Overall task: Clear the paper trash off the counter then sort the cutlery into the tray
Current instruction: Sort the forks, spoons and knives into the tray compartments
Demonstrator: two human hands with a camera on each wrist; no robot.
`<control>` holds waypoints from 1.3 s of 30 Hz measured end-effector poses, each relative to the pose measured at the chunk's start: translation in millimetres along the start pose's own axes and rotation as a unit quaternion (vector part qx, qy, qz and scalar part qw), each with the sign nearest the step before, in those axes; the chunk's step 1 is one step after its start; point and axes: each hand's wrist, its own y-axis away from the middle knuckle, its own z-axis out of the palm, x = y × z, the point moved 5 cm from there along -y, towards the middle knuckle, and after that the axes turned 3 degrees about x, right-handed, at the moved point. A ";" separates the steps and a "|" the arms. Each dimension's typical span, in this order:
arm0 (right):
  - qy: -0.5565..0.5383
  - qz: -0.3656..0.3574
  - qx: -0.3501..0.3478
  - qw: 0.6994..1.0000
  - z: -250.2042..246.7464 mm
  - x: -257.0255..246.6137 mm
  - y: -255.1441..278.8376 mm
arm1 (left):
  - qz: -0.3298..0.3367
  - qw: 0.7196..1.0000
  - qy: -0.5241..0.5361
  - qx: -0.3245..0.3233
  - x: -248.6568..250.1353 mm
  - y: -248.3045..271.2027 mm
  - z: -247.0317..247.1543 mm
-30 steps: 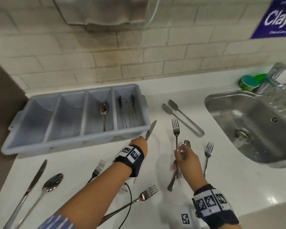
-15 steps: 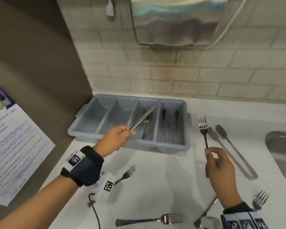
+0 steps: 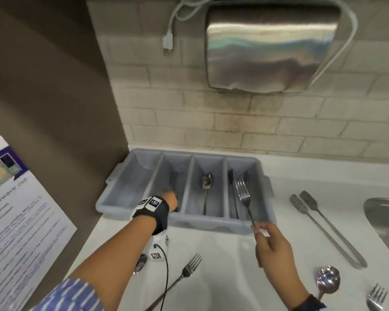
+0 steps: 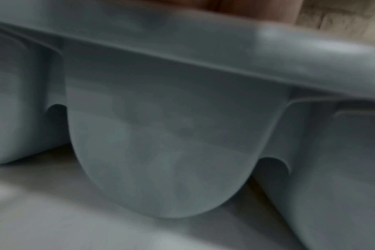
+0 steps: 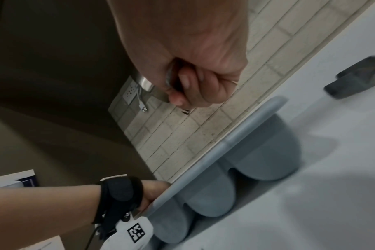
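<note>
1. My left hand (image 3: 170, 198) reaches down into the second compartment from the left of the grey tray (image 3: 213, 225); its fingers are hidden behind the tray wall, so I cannot tell whether they grip anything.
2. My right hand (image 3: 272, 243) pinches the end of a fork's (image 3: 243, 194) handle between thumb and fingertips, with the tines pointing away from me over the rightmost compartment.
3. In the right wrist view, my curled fingers (image 5: 203, 88) close round the metal handle.
4. The tray sits on the white bench (image 3: 222, 265) against the tiled wall. A spoon (image 3: 206, 187) lies in its third compartment, and dark-handled pieces lie in the rightmost one, too blurred to name.
5. On the bench near me lie another fork (image 3: 184, 272), a large spoon (image 3: 327, 280) and a third fork (image 3: 376, 298) at the right edge.
6. Long tongs (image 3: 323, 225) lie between the tray and the sink (image 3: 384, 218).
7. A printed notice (image 3: 16, 221) hangs on the brown panel at left.
</note>
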 end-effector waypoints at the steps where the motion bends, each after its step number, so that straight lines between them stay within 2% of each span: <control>1: -0.011 0.007 -0.010 1.000 9.5 -6.9 -1.5 | 0.010 1.000 0.009 -0.007 -0.7 0.3 -0.4; 4: -0.045 0.014 -0.046 0.998 45.2 -36.8 -10.7 | 0.058 0.994 0.097 0.009 -9.0 7.9 -10.5; 9: -0.062 -0.016 -0.118 0.991 130.3 -95.7 -54.6 | 0.179 0.950 0.230 0.114 -52.9 94.0 -59.4; 11: -0.051 -0.026 -0.166 0.984 177.0 -116.5 -73.4 | 0.171 0.943 0.253 0.133 -91.6 131.4 -68.6; 14: -0.016 -0.004 -0.222 0.975 245.8 -138.4 -97.2 | 0.116 0.945 0.257 0.164 -150.3 169.3 -72.0; 17: 0.124 -0.033 -0.277 0.952 303.7 -148.6 -107.1 | 0.070 0.951 0.248 0.173 -193.7 192.3 -70.8; 20: 0.294 -0.051 -0.335 0.894 341.5 -143.6 -108.1 | 0.040 0.960 0.217 0.172 -225.6 203.7 -64.9; 21: 0.363 -0.093 -0.334 0.865 350.0 -144.2 -107.5 | 0.032 0.964 0.207 0.165 -232.6 205.6 -62.2; 22: 0.411 -0.130 -0.332 0.839 354.9 -144.1 -104.9 | 0.024 0.967 0.197 0.161 -237.4 206.9 -59.5; 24: 0.440 -0.158 -0.326 0.822 362.4 -141.8 -99.3 | 0.012 0.971 0.182 0.153 -241.3 207.9 -54.9; 26: 0.420 -0.144 -0.299 0.845 360.0 -140.2 -98.2 | 0.022 0.975 0.176 0.134 -237.6 205.5 -48.3; 29: 0.264 -0.157 -0.240 0.921 332.1 -145.2 -84.3 | 0.035 0.980 0.166 0.099 -230.6 197.6 -33.5; 31: 0.172 -0.169 -0.204 0.949 296.3 -144.6 -61.8 | 0.037 0.985 0.145 0.087 -227.0 190.8 -25.0; 33: 0.181 -0.172 -0.206 0.946 259.8 -129.6 -32.1 | 0.042 0.990 0.113 0.077 -222.6 184.1 -17.7; 35: 0.234 -0.141 -0.223 0.936 232.4 -102.7 -3.6 | 0.037 0.994 0.081 0.066 -218.2 178.4 -12.5; 39: 0.350 -0.056 -0.267 0.896 205.1 -34.4 31.6 | 0.044 0.997 0.046 0.052 -208.3 170.2 -5.3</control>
